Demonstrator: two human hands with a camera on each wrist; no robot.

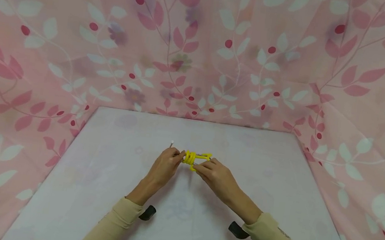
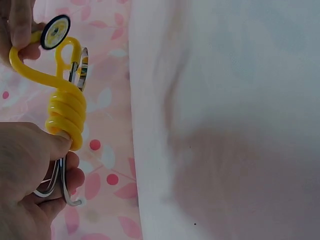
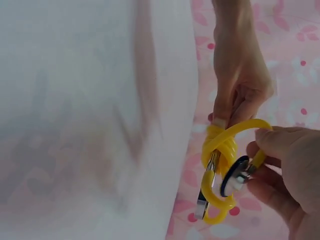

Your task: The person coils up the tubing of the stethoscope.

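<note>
Yellow stethoscope tubing (image 1: pixel 189 158) is wound in several tight loops around the stethoscope's own metal part, held up over the table. My left hand (image 1: pixel 165 166) grips the metal ear tubes (image 2: pixel 63 180) just below the coil, thumb against the lowest loop (image 2: pixel 66 110). With thumb and fingers, my right hand (image 1: pixel 219 177) pinches the free tube end beside the round chest piece (image 3: pixel 234 177), which has a dark rim. A short yellow loop (image 2: pixel 75 46) and a shiny metal piece (image 3: pixel 200 207) stick out past the coil. The fingers hide parts of the ear tubes.
Beneath both hands lies a white-covered table (image 1: pixel 125 222). Pink leaf-patterned cloth (image 1: pixel 199 58) hangs behind it and along both sides. A dark wrist-worn device shows below the left forearm (image 1: pixel 148 212), another below the right (image 1: pixel 238 230).
</note>
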